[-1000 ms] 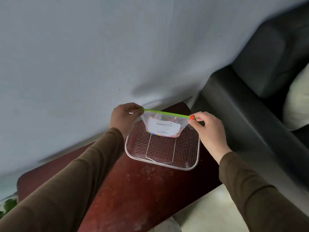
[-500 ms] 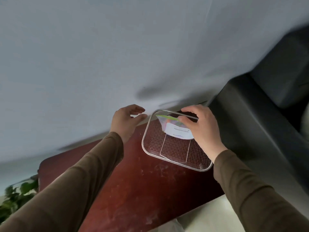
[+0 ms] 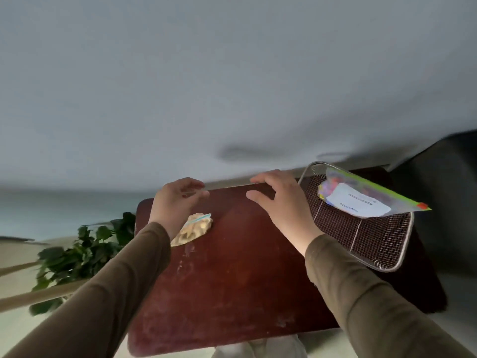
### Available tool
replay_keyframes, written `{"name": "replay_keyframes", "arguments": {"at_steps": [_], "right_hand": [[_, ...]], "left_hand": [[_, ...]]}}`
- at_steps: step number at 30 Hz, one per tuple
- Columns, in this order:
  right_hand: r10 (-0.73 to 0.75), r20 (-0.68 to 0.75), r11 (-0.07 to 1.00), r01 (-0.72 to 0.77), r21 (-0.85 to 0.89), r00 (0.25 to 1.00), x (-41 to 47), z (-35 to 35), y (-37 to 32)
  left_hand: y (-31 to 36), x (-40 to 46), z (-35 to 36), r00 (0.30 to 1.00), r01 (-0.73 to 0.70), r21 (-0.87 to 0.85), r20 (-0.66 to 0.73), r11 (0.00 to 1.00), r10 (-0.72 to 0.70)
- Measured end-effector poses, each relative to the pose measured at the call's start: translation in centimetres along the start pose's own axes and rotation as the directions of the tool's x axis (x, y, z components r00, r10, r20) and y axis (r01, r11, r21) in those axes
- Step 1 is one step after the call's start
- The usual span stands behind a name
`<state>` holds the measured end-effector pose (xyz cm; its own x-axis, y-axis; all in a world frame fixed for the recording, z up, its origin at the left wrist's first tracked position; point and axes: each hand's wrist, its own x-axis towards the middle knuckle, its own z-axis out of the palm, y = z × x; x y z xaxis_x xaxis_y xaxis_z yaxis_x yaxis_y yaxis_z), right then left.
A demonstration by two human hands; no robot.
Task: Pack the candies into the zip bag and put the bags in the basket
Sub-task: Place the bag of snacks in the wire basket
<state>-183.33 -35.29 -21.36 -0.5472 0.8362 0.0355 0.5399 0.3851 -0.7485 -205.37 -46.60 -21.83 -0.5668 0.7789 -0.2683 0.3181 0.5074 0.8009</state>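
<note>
A zip bag [image 3: 361, 200] with a green seal, a red slider and a white label lies in the wire mesh basket [image 3: 374, 244] at the table's right end, colourful candies inside it. A second small bag [image 3: 192, 228] of pale candies with a blue seal rests on the dark red table [image 3: 232, 267], partly hidden under my left wrist. My left hand [image 3: 175, 202] hovers just above that bag, fingers apart and empty. My right hand [image 3: 281, 205] is spread open over the table's far edge, left of the basket, holding nothing.
A grey wall runs right behind the table. A dark sofa [image 3: 444, 182] stands to the right of the basket. A leafy green plant [image 3: 85, 251] sits low at the left, beside the table's end.
The green-sealed bag was lowered into the basket and my right hand let go of it. Both hands have shifted left across the table, and the view has swung left, showing the small bag.
</note>
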Motion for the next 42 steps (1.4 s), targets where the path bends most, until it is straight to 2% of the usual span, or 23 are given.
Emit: {"name": "replay_keyframes", "arguments": {"at_steps": [8,17,29,35,42], "right_hand": [[-0.005,0.203,0.999,0.013,-0.037,0.979,-0.5,9.1,-2.1],[0.018,0.302,0.996,0.01,-0.091,0.953,-0.3,14.0,-1.4],[0.004,0.206,0.998,0.008,-0.06,0.979,0.1,12.3,-1.4],[-0.008,0.103,0.999,0.012,-0.042,0.995,-0.9,6.7,-0.2],[0.038,-0.064,0.998,-0.041,-0.046,0.997,-3.4,-2.6,3.4]], "left_hand": [[-7.7,-2.4,-4.3,0.994,0.105,0.053,-0.046,0.993,-0.102],[-11.8,-3.7,-4.3,0.988,0.152,0.013,0.021,0.988,-0.153],[-10.5,-2.7,-3.8,0.993,0.1,0.034,-0.063,0.994,-0.098],[-5.7,-2.2,-1.6,1.0,0.031,-0.006,0.0,1.0,-0.031],[2.6,-1.9,4.5,0.985,-0.092,-0.041,0.14,0.995,0.097]]}}
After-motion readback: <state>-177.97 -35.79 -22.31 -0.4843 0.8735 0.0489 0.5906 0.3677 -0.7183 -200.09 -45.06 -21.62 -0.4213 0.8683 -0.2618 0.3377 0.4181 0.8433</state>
